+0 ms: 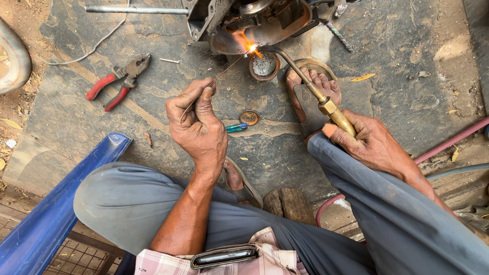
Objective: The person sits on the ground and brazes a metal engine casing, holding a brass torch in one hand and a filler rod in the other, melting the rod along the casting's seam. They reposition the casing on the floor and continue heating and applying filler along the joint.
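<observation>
Left hand [199,127] fingers pinching filler rod [224,73]; right hand [374,142] gripping brass torch [326,104]

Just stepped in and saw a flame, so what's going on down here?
A seated person is working a flame at a dark metal machine housing on the stone ground. The right hand grips a brass gas torch, its lit tip at the housing's lower edge. The left hand pinches a thin wire rod, feeding its end into the flame. Red-handled pliers lie to the left, untouched, and a small round metal cup sits just below the flame.
</observation>
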